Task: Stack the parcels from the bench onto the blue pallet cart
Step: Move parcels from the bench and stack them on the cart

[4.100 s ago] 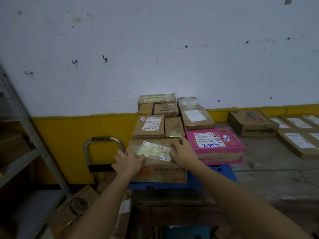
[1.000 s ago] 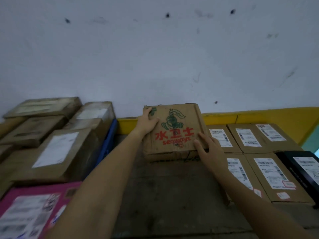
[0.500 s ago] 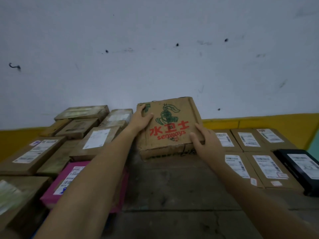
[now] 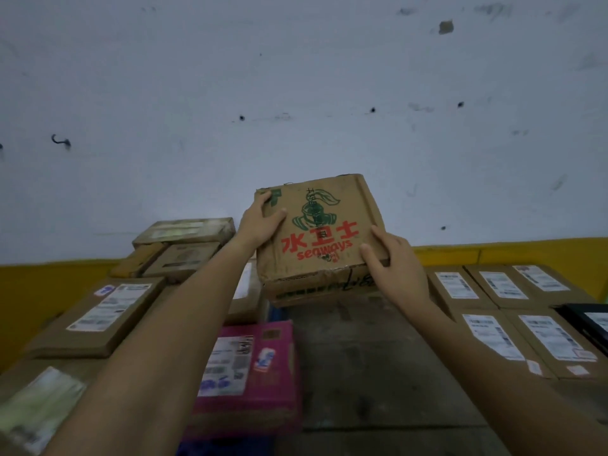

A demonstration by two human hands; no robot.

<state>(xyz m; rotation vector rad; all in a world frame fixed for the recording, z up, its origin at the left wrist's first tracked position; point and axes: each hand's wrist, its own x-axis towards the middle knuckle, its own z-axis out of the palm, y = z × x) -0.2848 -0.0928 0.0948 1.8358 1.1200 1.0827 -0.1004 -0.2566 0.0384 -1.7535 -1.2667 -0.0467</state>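
A brown cardboard parcel (image 4: 329, 225) with a green figure and red "seaways" lettering is up in the air, tilted, above the grey bench (image 4: 362, 373). My left hand (image 4: 260, 222) grips its upper left corner and my right hand (image 4: 394, 261) grips its lower right edge. To the left lie several parcels stacked on the cart, among them a pink box (image 4: 250, 366) and a flat brown box with a white label (image 4: 98, 314). Only a sliver of the blue cart (image 4: 273, 312) shows between the boxes.
Several brown labelled parcels (image 4: 500, 291) and a black box (image 4: 589, 320) lie on the bench at the right. A white wall with a yellow band (image 4: 493, 255) runs close behind everything.
Both hands have lifted the seaways parcel off the bench and carried it up and leftward. The view has swung left, bringing more of the stacked parcels into sight.
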